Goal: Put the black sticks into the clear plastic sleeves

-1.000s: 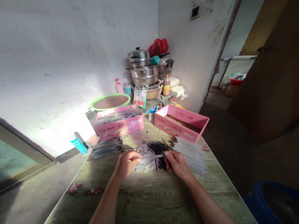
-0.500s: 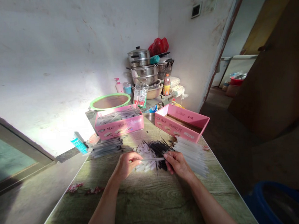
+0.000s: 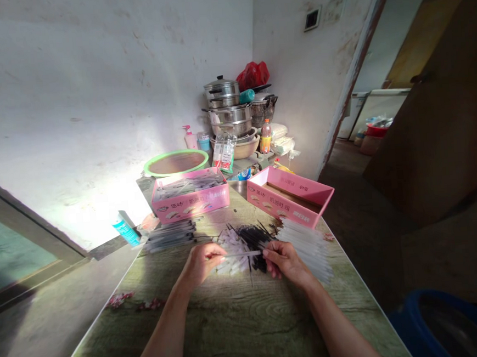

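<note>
Holding slim pale tube (image 3: 244, 253) roughly level over desk (image 3: 249, 320), between left hand (image 3: 203, 264) and right hand (image 3: 285, 260), pinching an end in each closed grip. Showing in front of loose black sticks (image 3: 252, 234) and short white pieces (image 3: 232, 239).

Left hand (image 3: 203, 264), right hand (image 3: 284, 260) in pinch grips

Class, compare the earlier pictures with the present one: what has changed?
Very little: the right hand has shifted slightly rightward, its lower fingers repositioned. It and the left hand still hold the thin pale tube; the pink boxes stayed put.
</note>
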Tool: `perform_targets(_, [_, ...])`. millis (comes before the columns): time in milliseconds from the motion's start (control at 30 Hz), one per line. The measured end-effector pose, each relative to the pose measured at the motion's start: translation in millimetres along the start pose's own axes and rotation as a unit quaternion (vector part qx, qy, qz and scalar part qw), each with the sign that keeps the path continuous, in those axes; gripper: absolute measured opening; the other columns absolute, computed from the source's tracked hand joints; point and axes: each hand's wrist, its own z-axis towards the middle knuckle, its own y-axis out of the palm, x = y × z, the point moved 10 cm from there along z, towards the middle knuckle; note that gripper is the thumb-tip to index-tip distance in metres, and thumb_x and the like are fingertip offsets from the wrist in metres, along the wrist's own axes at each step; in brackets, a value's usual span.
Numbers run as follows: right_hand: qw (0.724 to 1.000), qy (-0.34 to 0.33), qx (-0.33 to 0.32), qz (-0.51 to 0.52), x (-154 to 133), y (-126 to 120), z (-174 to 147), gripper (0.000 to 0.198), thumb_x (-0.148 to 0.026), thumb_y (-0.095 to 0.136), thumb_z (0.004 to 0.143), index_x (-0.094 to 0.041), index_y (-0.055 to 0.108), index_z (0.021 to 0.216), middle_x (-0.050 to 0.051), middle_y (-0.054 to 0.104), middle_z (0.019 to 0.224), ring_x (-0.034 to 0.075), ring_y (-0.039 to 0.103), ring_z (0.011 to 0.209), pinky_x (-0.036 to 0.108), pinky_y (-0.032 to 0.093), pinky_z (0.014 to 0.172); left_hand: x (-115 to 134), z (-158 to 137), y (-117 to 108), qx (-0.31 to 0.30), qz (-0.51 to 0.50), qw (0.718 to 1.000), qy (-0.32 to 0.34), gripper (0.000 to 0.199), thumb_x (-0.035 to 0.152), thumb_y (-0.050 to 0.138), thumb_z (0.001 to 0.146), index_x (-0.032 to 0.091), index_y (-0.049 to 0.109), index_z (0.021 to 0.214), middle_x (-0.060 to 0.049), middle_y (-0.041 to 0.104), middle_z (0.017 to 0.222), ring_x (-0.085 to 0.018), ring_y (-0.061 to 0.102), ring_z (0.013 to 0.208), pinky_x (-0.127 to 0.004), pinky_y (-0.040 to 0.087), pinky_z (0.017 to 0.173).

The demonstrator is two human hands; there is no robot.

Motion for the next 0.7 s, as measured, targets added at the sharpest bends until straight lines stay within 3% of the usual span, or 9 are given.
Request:
perform_targets(167, [1.0,-0.01,-0.005,-0.012,0.8,0.9,1.1,0.045,-0.062,0.051,0.083,-0.018,0.054,0.072,-0.005,0.054,0.046,0.008,0.045,0.032,0.019,0.028,0.033,0.1,-0.1,2.2,-0.008,-0.008,1.0,-0.003,0.013,0.025,0.067,0.073,0.016,0.073,0.08,-0.007,0.074,0.075,-0.021,0.067,0.07,-0.028,0.05,0.064])
perform_targets(433, [0.999,0.006,-0.013,0.031,1.7,2.4,0.9,0.039,-0.054,0.069,0.073,-0.018,0.055,0.078,-0.004,0.061,0.054,0.009,0.053,0.039,0.019,0.035,0.036,0.1,0.1,2.8,-0.013,-0.01,1.0,-0.004,0.014,0.026,0.067,0.072,0.016,0.073,0.08,-0.007,0.074,0.074,-0.021,0.067,0.07,-0.029,0.05,0.064])
perform_targets(600, [1.0,0.004,-0.01,0.014,4.3,1.5,2.3,0.044,-0.061,0.056,0.081,-0.017,0.056,0.074,-0.004,0.057,0.047,0.008,0.047,0.033,0.018,0.029,0.032,0.0,-0.1,2.7,-0.014,-0.01,1.0,-0.007,0.015,0.025,0.067,0.072,0.015,0.073,0.081,-0.007,0.073,0.075,-0.021,0.066,0.07,-0.028,0.049,0.064])
perform_targets(700, [1.0,0.006,-0.01,0.015,2.9,1.3,1.4,0.04,-0.056,0.063,0.077,-0.017,0.055,0.073,-0.004,0.058,0.049,0.008,0.048,0.035,0.018,0.03,0.033,0.8,-0.3,3.1,-0.016,-0.011,1.0,-0.006,0.014,0.025,0.067,0.072,0.016,0.074,0.081,-0.007,0.074,0.075,-0.021,0.066,0.069,-0.028,0.049,0.064])
